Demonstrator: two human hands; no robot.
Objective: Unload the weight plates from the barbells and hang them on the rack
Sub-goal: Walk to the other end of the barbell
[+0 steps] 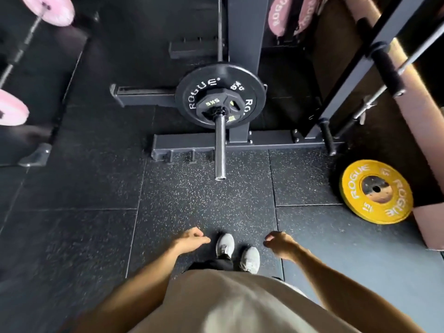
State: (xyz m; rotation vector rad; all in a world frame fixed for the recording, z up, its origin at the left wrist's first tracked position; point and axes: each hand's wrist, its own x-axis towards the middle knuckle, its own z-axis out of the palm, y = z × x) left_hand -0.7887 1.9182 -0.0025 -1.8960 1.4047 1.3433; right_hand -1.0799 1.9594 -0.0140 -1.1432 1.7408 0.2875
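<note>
Left hand: the left hand (pixel 191 240), at the lower centre of the frame, hangs with loosely curled fingers and holds nothing.
Right hand: the right hand (pixel 280 243), just right of the pale grey shoes (pixel 237 252), is likewise loosely curled with an empty grip.
Barbell in front: a steel barbell sleeve (pixel 220 146) points toward the person at the centre of the frame, its near length bare.
Plates still loaded: a large round black iron plate lettered in white (pixel 204 92) sits on that sleeve, with a smaller many-sided black plate marked 5 kg (pixel 213 104) against its near face; what looks like a spring collar sits just in front of the smaller plate.
Plate on the floor: a yellow rubber bumper plate marked 15 (pixel 377 191) lies flat on the speckled black rubber floor (pixel 192 200) at the right of the frame, not yet hung.
Second barbell: at the upper left, a dark bar carries pale pink round plates (pixel 51 9), still loaded.
Rack: the dark steel rack frame (pixel 240 140) stands behind the sleeve; two pink plates (pixel 280 15) at the upper right appear already stored, though their peg is hidden.
Progress: judged early to midway; the collar and two black plates come next, then the yellow and pink ones.
</note>
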